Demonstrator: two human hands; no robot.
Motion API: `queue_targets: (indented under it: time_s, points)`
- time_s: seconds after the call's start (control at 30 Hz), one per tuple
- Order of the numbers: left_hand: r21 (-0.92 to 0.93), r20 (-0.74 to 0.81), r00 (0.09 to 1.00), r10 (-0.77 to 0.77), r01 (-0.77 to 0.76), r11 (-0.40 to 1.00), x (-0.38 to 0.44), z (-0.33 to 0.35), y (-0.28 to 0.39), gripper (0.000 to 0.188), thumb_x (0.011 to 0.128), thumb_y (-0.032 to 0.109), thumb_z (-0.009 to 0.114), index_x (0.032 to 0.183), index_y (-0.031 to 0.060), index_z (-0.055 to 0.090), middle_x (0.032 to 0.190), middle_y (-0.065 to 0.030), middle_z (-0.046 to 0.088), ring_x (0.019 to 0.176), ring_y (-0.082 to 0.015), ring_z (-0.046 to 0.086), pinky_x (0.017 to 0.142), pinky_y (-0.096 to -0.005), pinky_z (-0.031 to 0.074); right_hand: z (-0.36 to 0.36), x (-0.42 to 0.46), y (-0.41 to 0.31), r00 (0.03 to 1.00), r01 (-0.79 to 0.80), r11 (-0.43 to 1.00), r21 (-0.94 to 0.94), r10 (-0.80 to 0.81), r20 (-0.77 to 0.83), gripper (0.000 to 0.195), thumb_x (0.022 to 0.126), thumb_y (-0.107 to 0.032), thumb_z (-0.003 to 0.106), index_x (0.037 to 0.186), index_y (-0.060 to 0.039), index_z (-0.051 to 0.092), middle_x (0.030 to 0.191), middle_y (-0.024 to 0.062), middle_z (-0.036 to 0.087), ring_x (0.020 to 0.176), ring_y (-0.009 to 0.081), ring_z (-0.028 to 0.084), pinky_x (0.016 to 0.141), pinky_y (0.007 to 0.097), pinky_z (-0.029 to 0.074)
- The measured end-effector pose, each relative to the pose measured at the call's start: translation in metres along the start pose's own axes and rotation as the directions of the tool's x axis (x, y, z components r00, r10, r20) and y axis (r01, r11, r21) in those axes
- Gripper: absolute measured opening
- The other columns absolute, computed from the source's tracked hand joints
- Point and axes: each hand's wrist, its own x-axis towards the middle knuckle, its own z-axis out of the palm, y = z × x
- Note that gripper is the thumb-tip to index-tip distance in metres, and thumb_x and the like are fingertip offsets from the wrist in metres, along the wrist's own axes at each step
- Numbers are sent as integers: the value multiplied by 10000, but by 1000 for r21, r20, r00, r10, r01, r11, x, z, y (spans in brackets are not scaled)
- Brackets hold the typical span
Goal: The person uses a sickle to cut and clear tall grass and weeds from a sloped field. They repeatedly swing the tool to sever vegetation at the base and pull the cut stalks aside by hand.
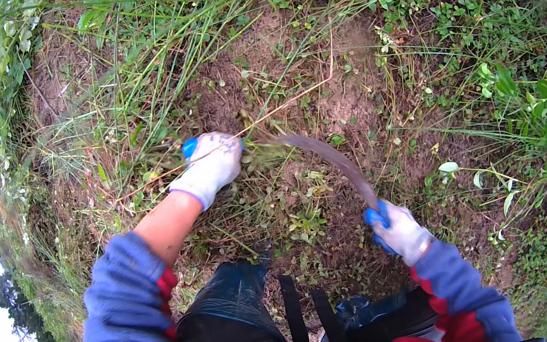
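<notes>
In my right hand (pixel 400 232), gloved in white with blue-coated palm and fingers, is the handle of a sickle. The curved sickle blade (pixel 333 156) is motion-blurred and arcs up and left, its tip end near my left hand. My left hand (pixel 214 160), in a matching glove soiled on the back, is closed low over the ground around grass and weeds (pixel 268 156), mostly hidden by the fist and blurred. One long dry stalk (pixel 289 101) crosses over the back of that glove and bends upward at its far end.
Tall green grass (pixel 167 43) leans across the upper left. Bare brown soil (pixel 348 100) shows between cut stems. Low leafy plants (pixel 524 93) grow at right. My bent legs in dark boots (pixel 233 290) and two hanging black straps (pixel 293 307) are close below the hands.
</notes>
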Motion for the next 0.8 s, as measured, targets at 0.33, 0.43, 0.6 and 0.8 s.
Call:
queue_targets:
  time_s: [0.33,0.43,0.6,0.8]
  points:
    - [4,460,868,-188,210,978,-138,28,-8,176,674,152,562,812,58,618,807,-154,631,783,-303,610,686,-384,482,-20,27,-18,982,-164,801,576,80,169,67,858,-140,469,872,-79,493,550,-18,423,401,67,379,343,229,300]
    - [-71,286,927,-241,272,960,-127,21,-6,380,734,272,579,1017,24,535,913,-168,600,859,-308,583,744,-395,453,14,77,-71,973,-137,808,572,1,231,104,869,-176,477,840,-76,488,529,-20,386,394,74,347,351,239,280]
    - [-37,-319,935,-156,152,988,-61,12,0,870,736,487,575,1338,-6,185,1312,-252,298,1172,-356,362,946,-413,335,59,121,-94,965,225,972,66,-232,121,255,856,-262,445,875,-17,512,648,178,560,582,325,556,533,419,419]
    - [402,74,955,-288,236,885,8,16,-47,993,670,545,610,1314,-61,158,1246,-231,389,1121,-346,420,898,-422,364,48,111,-81,969,205,978,-38,-197,151,247,850,-249,456,868,-11,519,652,183,560,592,334,553,553,426,410]
